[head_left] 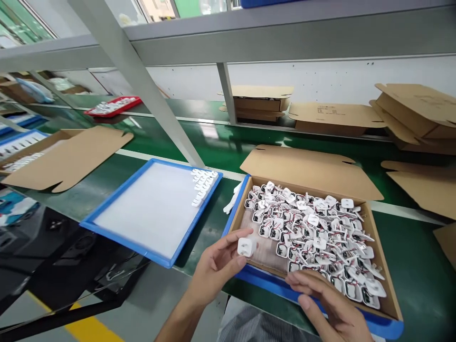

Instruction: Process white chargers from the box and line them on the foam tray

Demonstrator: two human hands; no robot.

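Note:
My left hand (217,266) holds a small white plug charger (245,247) between thumb and fingers, over the near left corner of an open cardboard box (386,273). Many white charger housings (317,228) fill most of that box, with thin red and dark wires and loose caps showing. My right hand (329,301) hovers at the box's front edge, fingers apart and nothing visible in them. To the left lies a blue-rimmed tray (138,209) with a white base. White plug pieces (204,183) stand grouped at its far right corner.
Beneath the cardboard box is a blue tray (388,328). A white tool-like strip (233,198) lies between the two trays. Folded cartons (331,114) sit at the back, and another open carton (71,156) is at the left. A grey frame post (156,95) slants down behind the tray.

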